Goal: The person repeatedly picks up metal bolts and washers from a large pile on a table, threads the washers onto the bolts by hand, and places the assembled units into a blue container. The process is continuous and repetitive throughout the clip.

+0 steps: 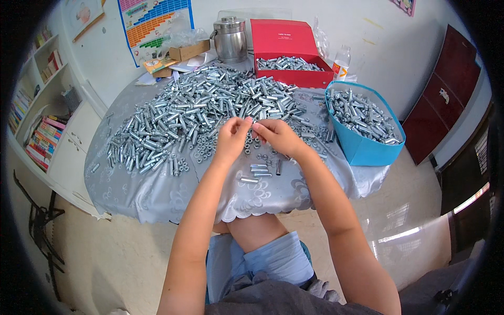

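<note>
My left hand [232,139] and my right hand [281,137] meet fingertip to fingertip over the near side of a large pile of shiny metal sleeve anchors [178,113]. Each has its thumb and fingers pinched together; anything between them is too small or hidden to make out. Loose nuts [203,148] lie scattered on the table beneath and beside my hands. Nearer me, a few metal sleeves [259,170] rest side by side, with one sleeve [249,180] apart in front and another [279,167] standing out to the right.
A grey patterned cloth covers the table [136,197]. On the right stands a blue fabric bin [367,152] full of metal parts. Behind the pile are an open red box [294,79] of parts, a steel pot [231,42] and a plastic bottle [342,60]. A bookshelf [52,105] is at left.
</note>
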Demonstrator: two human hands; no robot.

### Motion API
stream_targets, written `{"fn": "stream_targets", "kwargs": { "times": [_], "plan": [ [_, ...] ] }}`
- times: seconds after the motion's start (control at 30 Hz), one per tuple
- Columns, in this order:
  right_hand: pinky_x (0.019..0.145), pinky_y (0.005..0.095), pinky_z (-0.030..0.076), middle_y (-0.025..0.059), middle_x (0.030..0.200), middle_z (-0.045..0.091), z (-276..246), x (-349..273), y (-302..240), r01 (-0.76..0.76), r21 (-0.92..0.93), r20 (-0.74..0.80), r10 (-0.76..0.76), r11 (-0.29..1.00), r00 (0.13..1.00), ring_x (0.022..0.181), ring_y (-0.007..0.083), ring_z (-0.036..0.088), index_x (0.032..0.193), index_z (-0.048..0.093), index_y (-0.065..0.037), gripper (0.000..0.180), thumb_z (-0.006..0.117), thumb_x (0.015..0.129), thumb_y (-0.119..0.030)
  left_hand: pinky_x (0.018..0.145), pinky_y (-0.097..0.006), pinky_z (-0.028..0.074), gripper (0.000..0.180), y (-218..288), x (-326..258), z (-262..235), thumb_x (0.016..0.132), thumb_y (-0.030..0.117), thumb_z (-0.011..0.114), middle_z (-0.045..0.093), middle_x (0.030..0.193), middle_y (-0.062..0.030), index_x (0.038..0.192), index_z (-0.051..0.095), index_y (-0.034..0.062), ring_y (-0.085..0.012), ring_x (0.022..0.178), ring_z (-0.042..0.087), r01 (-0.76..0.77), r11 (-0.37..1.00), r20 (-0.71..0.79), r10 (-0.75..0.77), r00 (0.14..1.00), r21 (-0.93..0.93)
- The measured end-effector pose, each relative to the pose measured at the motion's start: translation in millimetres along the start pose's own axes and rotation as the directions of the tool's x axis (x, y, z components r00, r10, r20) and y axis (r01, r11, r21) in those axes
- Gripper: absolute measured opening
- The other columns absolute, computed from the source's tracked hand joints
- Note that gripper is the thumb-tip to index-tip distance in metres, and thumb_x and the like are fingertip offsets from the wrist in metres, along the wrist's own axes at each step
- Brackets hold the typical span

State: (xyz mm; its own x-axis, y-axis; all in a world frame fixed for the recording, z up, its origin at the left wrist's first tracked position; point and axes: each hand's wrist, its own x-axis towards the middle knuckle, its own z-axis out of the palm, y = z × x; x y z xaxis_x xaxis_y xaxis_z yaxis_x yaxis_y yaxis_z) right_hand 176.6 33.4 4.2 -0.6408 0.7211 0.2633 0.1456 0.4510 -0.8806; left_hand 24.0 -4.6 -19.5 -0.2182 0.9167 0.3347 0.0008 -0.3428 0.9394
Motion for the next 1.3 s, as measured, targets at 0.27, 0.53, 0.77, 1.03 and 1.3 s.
{"fn": "stream_targets", "kwargs": {
  "times": [0.27, 0.53, 0.77, 1.03, 1.3],
  "plan": [
    [0.057, 0.0258, 0.040, 0.0016, 0.063, 0.053, -4, -6, -11, 0.001, -0.128, -0.083, -0.012, 0.992, 0.996, 0.059, 0.0100, 0.047, 0.079, 0.065, -0.003, 0.023, 0.057, 0.084, -0.024, 0.047, -0.025, 0.032, 0.045, -7, 5, -11, 0.084, 0.043, 0.055, 0.052, 0.060, -0.0010, 0.064, 0.057, 0.0021, -0.0066, 0.051, 0.039, 0.157, 0.984, -0.196, -0.139, 0.971, 0.080],
    [0.067, 0.0352, 0.046, 0.0110, 0.080, 0.060, -15, -9, 9, 0.160, -0.536, 0.116, -0.116, 0.829, 0.986, 0.076, 0.0258, 0.057, 0.080, 0.068, -0.009, 0.018, 0.068, 0.066, -0.020, 0.035, -0.021, 0.022, 0.039, 10, 2, -9, 0.080, 0.041, 0.060, 0.037, 0.051, 0.0053, 0.061, 0.044, 0.0109, -0.0040, 0.039, 0.031, 0.249, 0.939, -0.271, -0.309, 0.911, -0.236],
    [0.063, 0.0311, 0.044, 0.0090, 0.072, 0.058, -7, -2, 13, 0.185, -0.407, -0.070, -0.232, 0.894, 0.970, 0.067, 0.0207, 0.055, 0.081, 0.064, -0.004, 0.015, 0.063, 0.073, -0.016, 0.064, -0.026, 0.040, 0.047, -12, 9, -14, 0.082, 0.041, 0.055, 0.057, 0.069, -0.0057, 0.083, 0.060, -0.0056, -0.0116, 0.068, 0.053, 0.289, 0.957, -0.255, -0.280, 0.926, -0.002],
    [0.051, 0.0214, 0.033, -0.0048, 0.063, 0.047, -3, 5, 11, 0.053, 0.169, -0.112, -0.034, 0.984, 0.993, 0.057, 0.0035, 0.039, 0.078, 0.057, -0.002, 0.020, 0.060, 0.083, -0.021, 0.051, -0.024, 0.032, 0.038, -10, 3, -8, 0.080, 0.035, 0.055, 0.049, 0.057, 0.0005, 0.060, 0.053, 0.0034, -0.0074, 0.053, 0.042, 0.251, 0.963, -0.106, -0.241, 0.965, 0.099],
    [0.052, 0.0202, 0.035, -0.0048, 0.063, 0.050, -3, 4, 7, -0.001, 0.129, -0.110, 0.015, 0.992, 0.994, 0.057, 0.0035, 0.043, 0.079, 0.058, -0.002, 0.022, 0.061, 0.084, -0.024, 0.037, -0.021, 0.021, 0.031, -3, 1, -4, 0.080, 0.030, 0.055, 0.035, 0.048, 0.0079, 0.057, 0.043, 0.0134, -0.0030, 0.037, 0.028, 0.269, 0.963, -0.064, -0.266, 0.962, 0.034]
  ]
}}
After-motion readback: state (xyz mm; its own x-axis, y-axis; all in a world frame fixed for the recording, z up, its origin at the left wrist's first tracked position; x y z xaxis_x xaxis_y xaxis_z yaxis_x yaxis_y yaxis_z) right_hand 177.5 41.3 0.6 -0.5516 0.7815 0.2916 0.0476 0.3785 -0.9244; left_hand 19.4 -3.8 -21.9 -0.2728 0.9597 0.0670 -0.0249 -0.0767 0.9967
